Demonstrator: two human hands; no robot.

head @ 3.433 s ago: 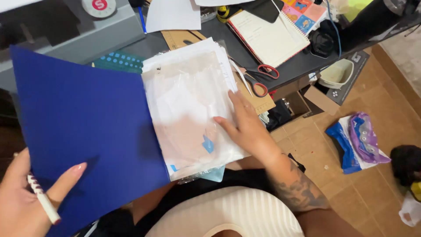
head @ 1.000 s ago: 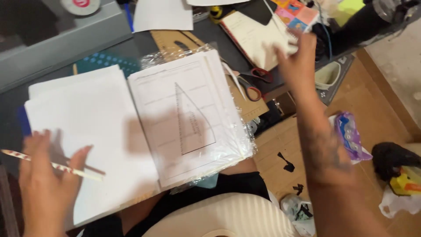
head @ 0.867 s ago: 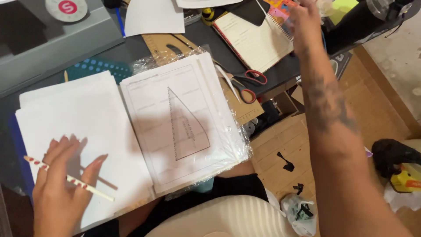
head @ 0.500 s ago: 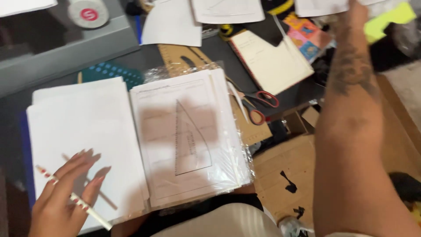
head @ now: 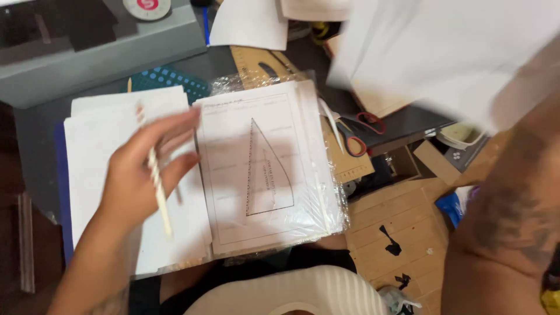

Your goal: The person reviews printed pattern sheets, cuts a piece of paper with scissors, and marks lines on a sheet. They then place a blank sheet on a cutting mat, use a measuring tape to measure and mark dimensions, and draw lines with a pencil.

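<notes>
An open blue folder [head: 60, 192] lies on my lap and the desk edge. Its left side holds a stack of blank white sheets [head: 93, 128]. On its right side is a plastic-wrapped stack topped by a printed sheet with a tall triangle outline [head: 262, 163]. My left hand [head: 137, 175] hovers over the left stack, holding a thin striped pencil [head: 157, 186]. My right arm is raised at the right, and my blurred right hand [head: 525, 87] holds large white paper sheets [head: 443, 52] above the desk's far side.
Red-handled scissors [head: 356, 134] lie on a brown cardboard template [head: 256, 64] right of the folder. A grey machine [head: 87, 52] and a green dotted mat [head: 163, 79] sit behind it. Wooden floor [head: 402, 216] with a blue bag [head: 452, 207] is at the lower right.
The blue cover was turned open to show white sheets. My right hand left the folder, reached to the desk's far side and now brings white sheets back. My left hand moved up over the left stack.
</notes>
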